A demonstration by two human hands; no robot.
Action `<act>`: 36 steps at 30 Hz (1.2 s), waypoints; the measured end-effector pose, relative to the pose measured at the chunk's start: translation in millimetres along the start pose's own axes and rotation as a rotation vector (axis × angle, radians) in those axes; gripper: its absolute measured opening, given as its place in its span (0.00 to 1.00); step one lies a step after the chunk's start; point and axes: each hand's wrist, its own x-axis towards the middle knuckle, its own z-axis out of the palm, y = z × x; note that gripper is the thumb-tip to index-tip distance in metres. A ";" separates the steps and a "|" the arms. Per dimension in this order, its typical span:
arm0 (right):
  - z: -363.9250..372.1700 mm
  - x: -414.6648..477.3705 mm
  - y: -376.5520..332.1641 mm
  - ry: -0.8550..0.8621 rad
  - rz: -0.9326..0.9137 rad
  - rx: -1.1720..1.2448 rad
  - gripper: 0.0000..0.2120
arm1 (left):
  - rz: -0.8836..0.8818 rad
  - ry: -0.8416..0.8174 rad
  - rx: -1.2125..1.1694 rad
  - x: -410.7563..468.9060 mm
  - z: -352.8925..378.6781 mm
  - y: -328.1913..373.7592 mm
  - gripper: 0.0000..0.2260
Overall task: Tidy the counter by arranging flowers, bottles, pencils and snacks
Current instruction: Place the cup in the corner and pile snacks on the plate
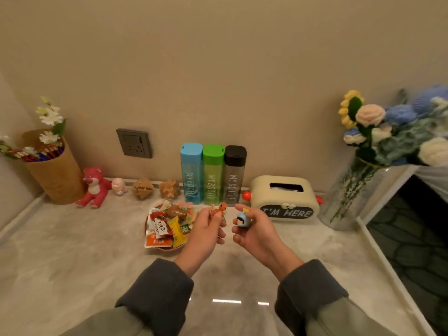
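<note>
My left hand [206, 230] holds a small orange figurine [221, 209] above the counter, just right of a plate of wrapped snacks [167, 226]. My right hand [257, 231] grips a small blue shark figurine [243, 220]. Three bottles stand side by side against the wall: blue [191, 173], green [212, 175] and black-capped [234, 175]. A brown cylinder holder [55, 175] at the far left holds pencils [43, 154] and white flowers [49, 120]. Crocheted flowers [388, 127] fill a glass vase [349, 197] at the right.
A red bear toy [94, 187], a small pink figure [118, 186] and two wooden puzzles [143, 189] line the wall. A cream tissue box [283, 197] sits right of the bottles. A wall socket [134, 143] is above. The counter edge [383, 253] drops off at the right.
</note>
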 end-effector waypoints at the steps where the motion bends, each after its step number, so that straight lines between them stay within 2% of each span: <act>1: -3.2 -7.8 -3.0 0.003 -0.014 0.026 0.15 | -0.001 -0.034 -0.007 -0.8 4.5 4.5 0.07; 6: -17.8 -35.1 -6.7 0.030 -0.096 -0.042 0.06 | -0.019 -0.175 -0.081 -6.9 24.7 21.2 0.09; 12: -37.3 -57.2 -7.8 0.061 -0.202 -0.089 0.03 | -0.036 -0.263 -0.149 -10.5 43.7 24.2 0.05; 15: -48.9 -58.5 -14.2 0.067 -0.228 -0.101 0.07 | -0.024 -0.263 -0.153 -9.9 53.0 26.9 0.05; 21: -72.7 -47.4 -50.5 0.191 -0.352 -0.341 0.06 | 0.065 -0.169 -0.137 15.5 77.8 36.9 0.04; 28: -111.4 -8.9 -102.8 0.338 -0.503 -0.474 0.14 | 0.147 -0.038 -0.026 62.3 108.3 46.8 0.05; 31: -125.5 20.3 -118.1 0.400 -0.589 -0.616 0.14 | 0.186 0.020 0.030 83.0 119.6 46.0 0.02; 36: -140.2 64.2 -133.6 0.447 -0.647 -0.853 0.12 | 0.198 0.108 0.075 116.4 134.6 34.9 0.03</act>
